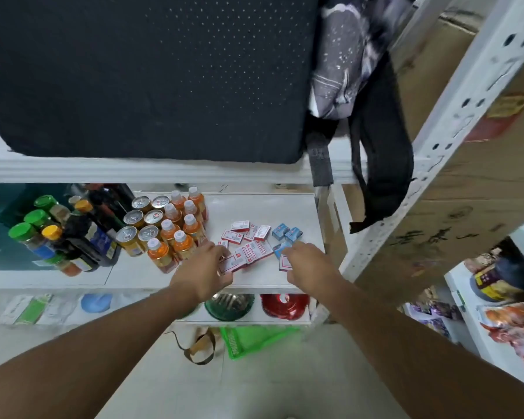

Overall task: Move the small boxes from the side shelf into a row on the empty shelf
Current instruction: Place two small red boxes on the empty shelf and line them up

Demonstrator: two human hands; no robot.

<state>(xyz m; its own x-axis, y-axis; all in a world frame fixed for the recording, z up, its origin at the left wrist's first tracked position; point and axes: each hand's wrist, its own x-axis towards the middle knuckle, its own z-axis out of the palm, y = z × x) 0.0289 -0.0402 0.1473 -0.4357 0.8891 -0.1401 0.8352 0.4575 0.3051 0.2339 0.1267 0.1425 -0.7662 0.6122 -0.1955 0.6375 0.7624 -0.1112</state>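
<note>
While both my hands reach over the white shelf [300, 213], my left hand [204, 267] curls its fingers round a small red-and-white cardboard box [232, 264] near the edge; my right hand [307, 264] pinches another red-and-white box [285, 263], beside small blue boxes [286, 232] farther back.

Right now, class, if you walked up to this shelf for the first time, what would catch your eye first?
Two bare arms reach in from below: the left hand and right hand are both down among the small boxes, red-and-white with a few blue, scattered on the white shelf. Left of them stands a tight cluster of orange bottles and cans. Above, a big black pad fills the upper shelf.
</note>
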